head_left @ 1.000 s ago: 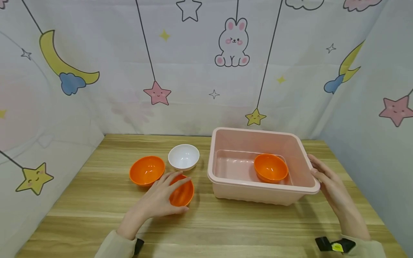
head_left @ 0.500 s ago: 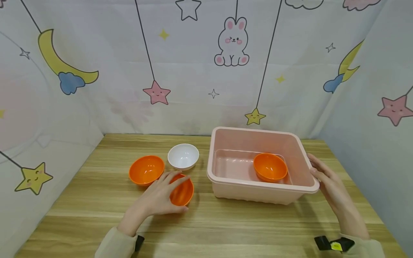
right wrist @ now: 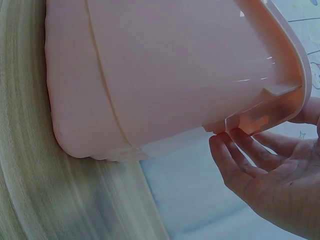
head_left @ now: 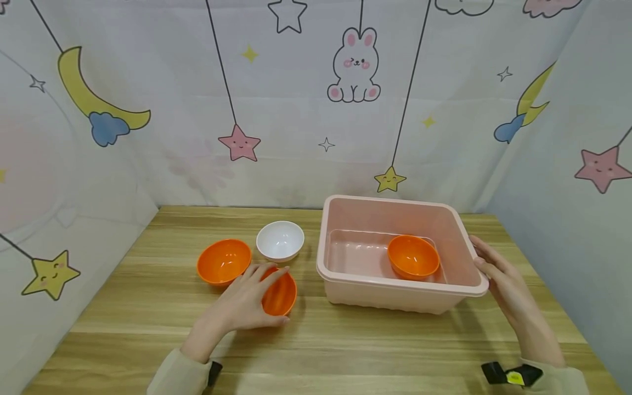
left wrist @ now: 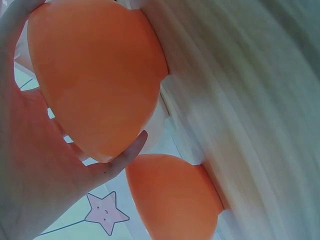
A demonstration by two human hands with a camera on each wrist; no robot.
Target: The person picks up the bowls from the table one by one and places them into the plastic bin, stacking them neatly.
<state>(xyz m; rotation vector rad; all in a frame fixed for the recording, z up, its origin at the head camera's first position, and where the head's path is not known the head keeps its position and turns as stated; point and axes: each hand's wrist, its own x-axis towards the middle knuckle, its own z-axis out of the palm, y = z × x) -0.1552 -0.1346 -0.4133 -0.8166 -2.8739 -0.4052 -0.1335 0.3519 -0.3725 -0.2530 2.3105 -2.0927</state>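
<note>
My left hand [head_left: 239, 300] grips an orange bowl [head_left: 282, 295] on the table, thumb at the near side and fingers at the far side. In the left wrist view the bowl's outer wall [left wrist: 100, 75] fills the curve of the hand, its foot at the wood. At the right, my right hand [head_left: 504, 282] holds the end rim of a pink plastic tub [head_left: 390, 296]. Its fingertips [right wrist: 220, 142] curl under the rim in the right wrist view. Inside the tub sits a second orange bowl [head_left: 413, 258], right of the middle.
Left of the gripped bowl stands another orange bowl [head_left: 224, 262]. A white bowl [head_left: 280, 241] is behind it, close to the tub's left end. Printed cloth [head_left: 286, 109] hangs at the back and sides of the wooden table [head_left: 345, 351].
</note>
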